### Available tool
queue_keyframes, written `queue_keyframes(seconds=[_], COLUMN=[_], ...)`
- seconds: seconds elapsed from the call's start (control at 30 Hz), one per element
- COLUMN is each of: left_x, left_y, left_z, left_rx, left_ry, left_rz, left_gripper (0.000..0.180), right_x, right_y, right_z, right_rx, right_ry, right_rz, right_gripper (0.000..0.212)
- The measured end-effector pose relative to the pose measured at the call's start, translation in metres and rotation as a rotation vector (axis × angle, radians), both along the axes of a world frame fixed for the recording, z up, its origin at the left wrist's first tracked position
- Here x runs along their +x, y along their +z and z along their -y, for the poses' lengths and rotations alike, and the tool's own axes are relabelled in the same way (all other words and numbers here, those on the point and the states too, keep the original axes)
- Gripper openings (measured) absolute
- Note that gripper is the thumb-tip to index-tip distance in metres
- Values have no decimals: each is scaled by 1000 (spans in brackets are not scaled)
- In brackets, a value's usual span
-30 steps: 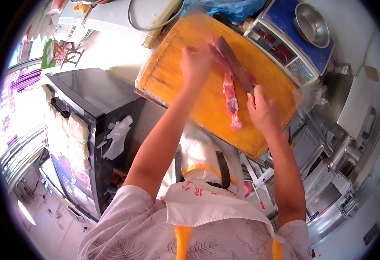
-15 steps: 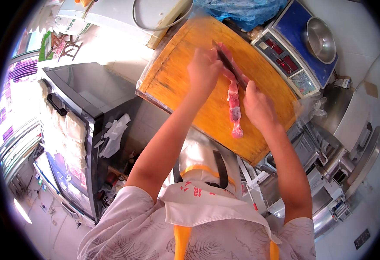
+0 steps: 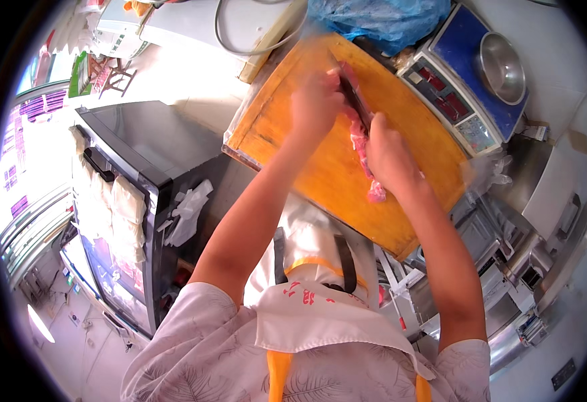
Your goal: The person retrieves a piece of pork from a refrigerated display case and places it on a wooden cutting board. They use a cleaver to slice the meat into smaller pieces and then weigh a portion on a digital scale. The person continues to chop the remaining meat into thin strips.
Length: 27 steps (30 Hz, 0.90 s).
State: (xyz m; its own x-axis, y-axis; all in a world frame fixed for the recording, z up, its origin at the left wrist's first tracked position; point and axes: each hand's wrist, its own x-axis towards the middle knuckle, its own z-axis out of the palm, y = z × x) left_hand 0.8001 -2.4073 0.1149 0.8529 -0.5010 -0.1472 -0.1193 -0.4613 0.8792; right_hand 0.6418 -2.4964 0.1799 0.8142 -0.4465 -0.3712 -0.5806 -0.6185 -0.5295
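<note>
A long strip of raw pink meat (image 3: 360, 143) lies on the wooden cutting board (image 3: 293, 164), running from the far side toward me. My right hand (image 3: 388, 153) is closed round the handle of a dark-bladed knife (image 3: 354, 97). The blade lies along the far part of the meat and points away from me. At that far part, left of the blade, my left hand (image 3: 315, 104) is blurred, its fingers curled onto the meat. My right hand partly covers the strip's near part, and its pale near end shows beside my wrist.
Beyond the board lies a blue plastic bag (image 3: 387, 23). To its right stands a blue scale (image 3: 451, 100) with a metal bowl (image 3: 502, 67) on it. Metal equipment (image 3: 501, 268) fills the right side. A dark glass-sided cabinet (image 3: 149, 141) stands at left.
My right hand and the knife have moved away from me and slightly left over the meat. The strip's near end has shifted slightly farther away. The whole view has shifted a little.
</note>
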Motion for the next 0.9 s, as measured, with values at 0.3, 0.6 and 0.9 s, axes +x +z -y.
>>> queue_keyframes(seconds=[0.3, 0.6, 0.9], left_x=[12, 16, 61], left_y=[22, 18, 63], left_z=[-13, -94, 0], left_rx=[111, 232, 88], left_ry=[60, -89, -1075], left_rz=[-103, -212, 493], left_gripper=[35, 29, 62], right_x=[15, -12, -169], right_y=[13, -12, 66], right_z=[-1, -6, -66], right_rx=[-13, 90, -68], right_ry=[-37, -249, -679], right_rz=[-77, 287, 201], right_gripper=[24, 23, 27])
